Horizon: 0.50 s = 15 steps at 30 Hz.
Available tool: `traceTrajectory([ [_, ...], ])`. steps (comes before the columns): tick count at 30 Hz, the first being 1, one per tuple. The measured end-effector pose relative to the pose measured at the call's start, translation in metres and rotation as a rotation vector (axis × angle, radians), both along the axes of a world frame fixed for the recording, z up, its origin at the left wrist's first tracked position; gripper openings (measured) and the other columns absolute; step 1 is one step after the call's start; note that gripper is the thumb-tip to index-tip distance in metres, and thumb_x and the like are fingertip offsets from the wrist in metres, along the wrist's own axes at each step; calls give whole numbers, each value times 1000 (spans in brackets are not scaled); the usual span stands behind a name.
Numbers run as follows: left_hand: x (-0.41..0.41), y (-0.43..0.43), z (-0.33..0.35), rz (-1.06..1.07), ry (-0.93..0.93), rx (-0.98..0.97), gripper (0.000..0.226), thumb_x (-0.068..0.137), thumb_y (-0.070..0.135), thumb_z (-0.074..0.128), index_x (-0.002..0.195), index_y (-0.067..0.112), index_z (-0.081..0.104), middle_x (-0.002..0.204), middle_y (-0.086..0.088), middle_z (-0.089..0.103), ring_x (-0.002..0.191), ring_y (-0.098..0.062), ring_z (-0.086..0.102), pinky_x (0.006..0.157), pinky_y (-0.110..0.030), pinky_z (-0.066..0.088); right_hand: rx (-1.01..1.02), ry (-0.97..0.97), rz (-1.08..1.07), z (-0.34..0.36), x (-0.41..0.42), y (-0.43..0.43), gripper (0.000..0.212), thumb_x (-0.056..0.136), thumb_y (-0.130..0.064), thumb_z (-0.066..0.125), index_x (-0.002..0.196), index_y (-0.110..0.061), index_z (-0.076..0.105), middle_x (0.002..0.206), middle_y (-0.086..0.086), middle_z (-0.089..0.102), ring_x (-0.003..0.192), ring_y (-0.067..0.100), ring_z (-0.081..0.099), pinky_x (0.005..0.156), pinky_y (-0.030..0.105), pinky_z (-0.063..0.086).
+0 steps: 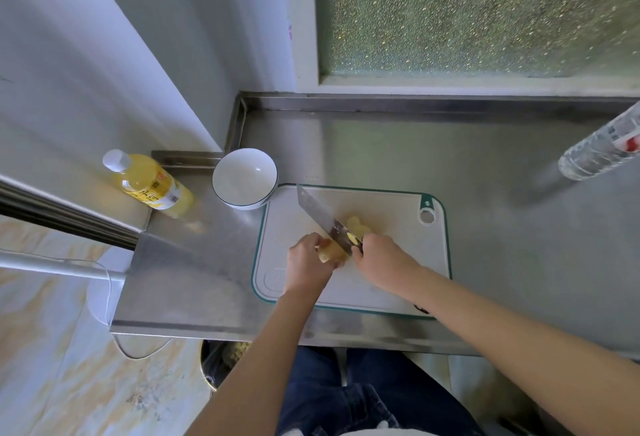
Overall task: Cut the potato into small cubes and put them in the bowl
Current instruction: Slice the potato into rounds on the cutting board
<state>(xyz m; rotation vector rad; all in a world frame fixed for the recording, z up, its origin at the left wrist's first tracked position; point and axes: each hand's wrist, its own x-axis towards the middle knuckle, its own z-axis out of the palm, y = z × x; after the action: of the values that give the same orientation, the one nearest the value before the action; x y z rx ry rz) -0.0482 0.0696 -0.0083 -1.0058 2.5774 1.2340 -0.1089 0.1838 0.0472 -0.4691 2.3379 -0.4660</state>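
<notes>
Two bare grips meet over a white plastic cutting board with a green rim (391, 283), which lies flat on the stainless steel desk (381, 151). The left grip (306, 255) curls round a peeled pale-yellow potato piece (334, 251) and pins it to the board. The right grip (381, 259) is closed round the dark handle of a broad steel kitchen knife (317, 212); most of the handle is hidden inside the fist. The blade slants away up and to the left, its tip pointing toward the bowl, and stands against the right side of the held potato. Just beyond the blade, a few cut yellow potato slices (356, 226) lie on the board.

A white round ceramic bowl with a dark rim line (242, 175) stands on the desk, touching or just beside the board's far left corner, its white inside showing. Left of it stands a yellow-filled plastic bottle with a white cap (152, 186). A clear plastic bottle (599, 148) stands well apart at the far right. Behind the desk is a frosted glass window (478, 9).
</notes>
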Motion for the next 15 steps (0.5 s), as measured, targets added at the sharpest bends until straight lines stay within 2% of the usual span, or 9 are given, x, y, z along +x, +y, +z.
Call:
traceTrajectory([
  [2, -1, 0, 0, 11, -5, -4, 36, 66, 17, 80, 98, 8, 63, 100, -4, 65, 84, -17, 53, 74, -23, 42, -2, -14, 22, -1, -6, -3, 31, 99, -22, 39, 107, 2, 57, 88, 14, 62, 85, 35, 59, 66, 28, 35],
  [5, -1, 4, -2, 36, -5, -5, 34, 65, 15, 81, 93, 7, 64, 97, -5, 65, 83, -20, 55, 73, -25, 43, -4, -29, 38, -6, -11, -13, 32, 98, -21, 40, 107, 3, 58, 107, 22, 64, 99, 37, 61, 68, 29, 38],
  [7, -1, 6, -3, 59, 2, 3, 32, 64, 15, 81, 90, 7, 64, 95, -6, 66, 85, -24, 59, 74, -28, 47, 8, -44, 56, -8, -14, -19, 28, 98, -20, 39, 105, -1, 59, 103, 22, 63, 102, 38, 60, 72, 32, 41],
  [9, -2, 6, -1, 78, -4, 22, 32, 64, 16, 82, 90, 9, 64, 95, -4, 66, 85, -23, 58, 72, -28, 47, 8, -56, 55, -9, -17, -20, 28, 98, -20, 39, 105, -1, 58, 101, 22, 62, 100, 39, 61, 69, 30, 37],
  [12, -2, 4, 0, 77, 0, 31, 34, 63, 18, 82, 92, 10, 66, 95, -3, 65, 81, -19, 55, 70, -24, 41, 3, -60, 43, -10, -16, -15, 33, 98, -20, 39, 106, 5, 59, 91, 20, 59, 83, 35, 57, 66, 28, 35],
  [15, -1, 4, 2, 56, 2, 36, 35, 63, 17, 81, 95, 10, 67, 98, -3, 67, 81, -16, 53, 71, -22, 40, 2, -33, 31, -10, -8, -11, 26, 97, -19, 40, 94, -2, 59, 87, 18, 58, 79, 34, 56, 64, 28, 34],
])
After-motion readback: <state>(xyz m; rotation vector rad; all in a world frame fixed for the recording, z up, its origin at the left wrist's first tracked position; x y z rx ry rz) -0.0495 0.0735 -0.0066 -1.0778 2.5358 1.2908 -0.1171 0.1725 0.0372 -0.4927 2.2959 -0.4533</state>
